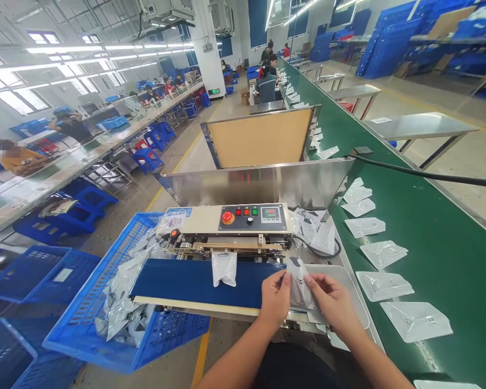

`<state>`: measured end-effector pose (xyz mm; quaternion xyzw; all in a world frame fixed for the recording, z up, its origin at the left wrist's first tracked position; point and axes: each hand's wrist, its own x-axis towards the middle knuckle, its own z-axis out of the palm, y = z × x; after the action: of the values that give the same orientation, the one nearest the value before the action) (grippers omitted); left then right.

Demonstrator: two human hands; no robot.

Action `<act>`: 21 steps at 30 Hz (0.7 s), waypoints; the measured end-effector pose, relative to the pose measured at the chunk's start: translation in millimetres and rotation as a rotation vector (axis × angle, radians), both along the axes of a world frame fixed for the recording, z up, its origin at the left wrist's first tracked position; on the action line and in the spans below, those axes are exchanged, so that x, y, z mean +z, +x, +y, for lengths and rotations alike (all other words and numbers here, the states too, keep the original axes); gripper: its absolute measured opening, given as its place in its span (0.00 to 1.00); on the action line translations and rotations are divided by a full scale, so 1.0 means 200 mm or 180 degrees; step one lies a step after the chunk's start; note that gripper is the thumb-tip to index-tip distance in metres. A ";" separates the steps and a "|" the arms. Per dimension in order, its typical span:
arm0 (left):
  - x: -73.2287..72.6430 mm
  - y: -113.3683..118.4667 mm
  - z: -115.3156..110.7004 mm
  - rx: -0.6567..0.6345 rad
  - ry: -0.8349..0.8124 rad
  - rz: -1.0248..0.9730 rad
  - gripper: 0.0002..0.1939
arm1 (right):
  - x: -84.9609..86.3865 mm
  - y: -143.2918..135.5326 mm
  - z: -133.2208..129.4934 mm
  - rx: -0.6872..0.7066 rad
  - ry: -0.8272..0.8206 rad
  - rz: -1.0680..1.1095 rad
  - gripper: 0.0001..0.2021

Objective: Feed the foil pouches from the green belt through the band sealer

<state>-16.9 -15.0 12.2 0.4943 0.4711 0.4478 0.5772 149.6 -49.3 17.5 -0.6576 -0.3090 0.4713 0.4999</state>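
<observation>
Blue stools [148, 159] line a long workbench [71, 163] at left, a white pillar [210, 62] beyond, steel tables [425, 124] at right.

The print [300, 280] on the held pouch [302, 290] is too small to read — the bottom edge crops another pouch [445, 385].

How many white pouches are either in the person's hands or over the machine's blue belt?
2: the belt pouch, over the blue belt with its top at the machine, and the held pouch, between left hand and right hand. The hands could hide another.

Creased white pouch [300, 284] (seemingly filled), slightly tilted.
</observation>
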 end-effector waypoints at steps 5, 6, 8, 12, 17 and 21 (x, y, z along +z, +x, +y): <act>-0.07 0.11 0.10 0.0569 -0.0663 0.0477 0.30 | -0.12 0.10 0.03 -0.0367 -0.0352 0.0140 0.30; -0.09 0.13 0.13 0.0667 -0.0850 0.0451 0.30 | -0.14 0.12 0.06 -0.0416 -0.0444 0.0157 0.29; -0.13 0.14 0.18 0.0782 -0.1043 0.0371 0.29 | -0.17 0.12 0.11 -0.0408 -0.0541 0.0180 0.27; -0.17 0.07 0.25 0.0986 -0.1074 0.0208 0.27 | -0.18 0.01 0.23 -0.0174 -0.0490 0.0298 0.26; -0.17 -0.16 0.27 0.1241 -0.1020 0.0099 0.27 | -0.13 -0.10 0.23 0.0071 -0.0325 0.0436 0.32; -0.16 -0.38 0.19 0.1928 -0.0574 0.0225 0.26 | -0.17 0.28 -0.11 -0.0941 -0.0511 -0.0671 0.39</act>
<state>-93.4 22.1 -19.1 0.2937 0.6545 0.5383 0.4423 204.8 -71.1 -15.5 -0.7793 -0.2212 0.3444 0.4744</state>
